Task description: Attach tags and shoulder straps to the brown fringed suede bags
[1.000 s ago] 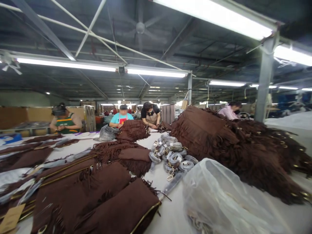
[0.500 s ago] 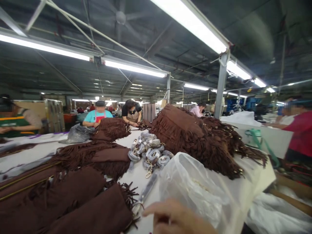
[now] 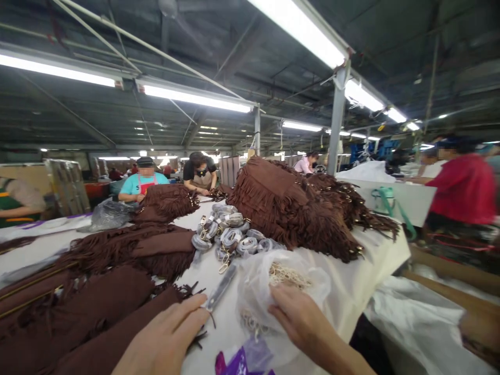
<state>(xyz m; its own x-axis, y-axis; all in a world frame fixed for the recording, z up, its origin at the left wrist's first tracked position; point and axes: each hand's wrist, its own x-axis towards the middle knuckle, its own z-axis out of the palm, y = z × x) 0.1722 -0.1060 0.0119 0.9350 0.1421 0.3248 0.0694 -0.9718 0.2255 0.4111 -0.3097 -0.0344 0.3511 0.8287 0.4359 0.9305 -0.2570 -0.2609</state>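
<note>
My left hand reaches in from the bottom with its fingers stretched out and nothing in them. It is over the edge of a brown fringed piece, beside a narrow grey strip on the table. My right hand grips the near edge of a clear plastic bag, thumb below and fingers above. Cream-coloured strands or cords show in the bag's mouth, close to my fingertips. Below it, between my hands, lies a shiny purple wrapper.
Coiled grey straps with gold clasps are heaped mid-table. Behind them rises a tall pile of brown fringed pieces; more lie at left. Co-workers sit across the table, and a person in red is at right.
My left hand has come into view. My right hand is now at the plastic bag, which has sunk lower and shows the cream strands. The view has shifted right, and the purple wrapper now shows.
</note>
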